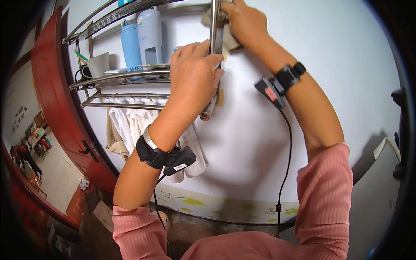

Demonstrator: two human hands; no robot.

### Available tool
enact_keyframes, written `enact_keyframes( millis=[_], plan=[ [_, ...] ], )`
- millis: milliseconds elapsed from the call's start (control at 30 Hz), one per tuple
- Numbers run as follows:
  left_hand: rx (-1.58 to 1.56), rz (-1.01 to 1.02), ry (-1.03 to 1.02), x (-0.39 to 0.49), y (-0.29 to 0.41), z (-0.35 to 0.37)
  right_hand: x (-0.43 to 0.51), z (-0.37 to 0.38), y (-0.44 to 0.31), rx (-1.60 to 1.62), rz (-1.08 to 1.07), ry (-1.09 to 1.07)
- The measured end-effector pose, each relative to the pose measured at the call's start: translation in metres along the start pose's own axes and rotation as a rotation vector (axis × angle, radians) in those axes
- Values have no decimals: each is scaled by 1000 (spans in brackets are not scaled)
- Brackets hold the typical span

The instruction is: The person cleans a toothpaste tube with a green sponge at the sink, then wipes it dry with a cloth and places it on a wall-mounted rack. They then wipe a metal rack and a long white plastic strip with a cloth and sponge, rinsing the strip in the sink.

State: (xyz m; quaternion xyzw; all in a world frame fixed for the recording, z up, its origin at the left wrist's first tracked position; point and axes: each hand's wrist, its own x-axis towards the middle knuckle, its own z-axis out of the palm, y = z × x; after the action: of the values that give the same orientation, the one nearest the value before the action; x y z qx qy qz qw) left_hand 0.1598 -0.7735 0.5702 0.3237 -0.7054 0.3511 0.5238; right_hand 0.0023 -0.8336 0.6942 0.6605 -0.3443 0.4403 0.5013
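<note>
A stainless steel wall rack (pixel 120 77) with perforated shelves hangs before me on a white wall. My left hand (pixel 195 70) grips the right end of its middle shelf, thumb and fingers by the upright metal post (pixel 213 29). My right hand (pixel 248 24) is higher up, beyond the post, holding a greyish-beige cloth (pixel 211 16) bunched against the rack's end. Part of that cloth hangs below the hand along the wall. On the middle shelf stand a blue tumbler (pixel 131 48), a pale dispenser-like container (pixel 150 35) and a light cup (pixel 99 65).
Several towels (pixel 136 118) hang from hooks on the lower rail. At the left, a red door (pixel 61 97) stands ajar, with a bending person (pixel 26 159) in the room beyond. A grey appliance-like surface (pixel 373 195) is at the right. Black cables (pixel 287 156) trail from both wrist devices.
</note>
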Motion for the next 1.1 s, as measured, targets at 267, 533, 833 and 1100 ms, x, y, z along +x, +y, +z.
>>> enact_keyframes(
  millis=[267, 533, 833, 1100],
  plan=[
    [-18, -19, -19, 0, 0, -1, -22, -32, 22, -40, 11, -352],
    [-37, -13, 3, -1, 0, 1, -19, -3, 8, 77, -17, -51],
    [-14, -13, 20, -2, 0, 2, 10, -46, 14, 397, 35, 615],
    [-38, -60, -77, 0, 1, -2, 22, -23, -16, 622, 142, 452]
  ],
)
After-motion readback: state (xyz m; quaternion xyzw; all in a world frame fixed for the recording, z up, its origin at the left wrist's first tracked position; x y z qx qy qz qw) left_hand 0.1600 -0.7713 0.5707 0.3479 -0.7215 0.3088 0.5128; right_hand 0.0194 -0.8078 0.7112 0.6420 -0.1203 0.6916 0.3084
